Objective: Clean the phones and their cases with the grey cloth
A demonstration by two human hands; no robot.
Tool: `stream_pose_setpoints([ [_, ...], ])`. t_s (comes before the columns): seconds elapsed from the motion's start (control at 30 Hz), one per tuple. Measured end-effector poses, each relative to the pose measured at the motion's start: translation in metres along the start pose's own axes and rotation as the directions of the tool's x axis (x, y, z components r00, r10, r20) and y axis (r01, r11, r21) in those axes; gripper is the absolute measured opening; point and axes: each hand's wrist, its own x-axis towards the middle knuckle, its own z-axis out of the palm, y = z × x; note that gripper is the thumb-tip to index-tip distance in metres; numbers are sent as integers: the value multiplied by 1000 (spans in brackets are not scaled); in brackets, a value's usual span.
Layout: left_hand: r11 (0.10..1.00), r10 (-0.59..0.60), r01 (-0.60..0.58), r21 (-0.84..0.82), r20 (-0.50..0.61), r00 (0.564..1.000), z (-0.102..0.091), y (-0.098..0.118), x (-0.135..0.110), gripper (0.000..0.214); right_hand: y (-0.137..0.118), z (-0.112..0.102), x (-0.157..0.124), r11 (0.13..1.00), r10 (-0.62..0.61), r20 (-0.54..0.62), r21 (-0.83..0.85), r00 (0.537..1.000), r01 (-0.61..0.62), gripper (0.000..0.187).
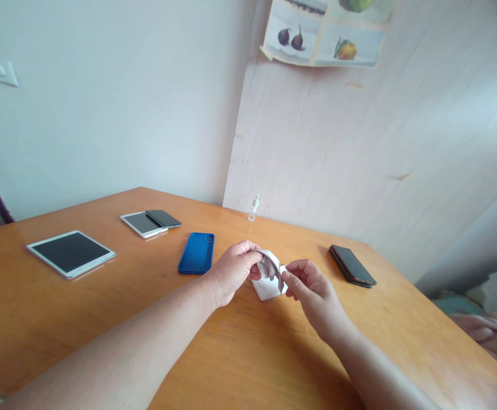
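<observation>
Between my hands, above the wooden table (231, 353), a small grey-white cloth (269, 263) hangs folded and creased. My left hand (237, 270) pinches its left end between thumb and fingers. At the cloth's right edge, the thumb and forefinger of my right hand (310, 290) are closed on it. Beneath lies a flat white item (269, 289), partly covered by the cloth and my fingers; its kind is unclear. Just left of my left hand rests a blue phone case (196, 253), with camera openings at its upper corner.
A white tablet (71, 253) lies at the left; behind it another white tablet (139, 223) has a dark phone (163, 218) leaning over it. A small pump bottle (254, 208) stands near the wall. Dark stacked phones (351, 265) lie at right. Another person's hands (492, 336) show beyond the right edge.
</observation>
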Motion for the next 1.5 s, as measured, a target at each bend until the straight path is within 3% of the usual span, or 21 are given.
stream_pose_setpoints([
  [0.3,997,5,1,-71,86,996,4,1,-6,13,9,1,3,968,117,87,215,989,-133,30],
  [0.43,993,41,-56,103,143,989,5,1,-9,16,10,-2,3,955,127,95,259,987,-148,40],
  [0.57,965,64,-132,228,286,956,7,0,-12,20,13,-5,4,973,132,81,177,988,-145,31],
  [0.8,967,36,-61,248,102,994,5,-2,-8,27,11,-6,5,966,121,86,221,989,-137,17],
  [0.97,961,41,-84,262,165,985,6,-6,-9,26,6,-2,3,972,95,101,205,990,-114,17],
  [1.13,993,9,-37,115,231,973,11,-9,-11,22,9,4,4,973,53,12,225,999,-54,16],
  [1.27,999,-31,17,51,296,955,13,-8,-12,16,8,5,3,991,11,-27,130,1000,-8,13],
  [1.5,992,-34,-1,128,265,964,10,-9,-9,16,5,0,4,997,0,-5,73,1000,0,30],
])
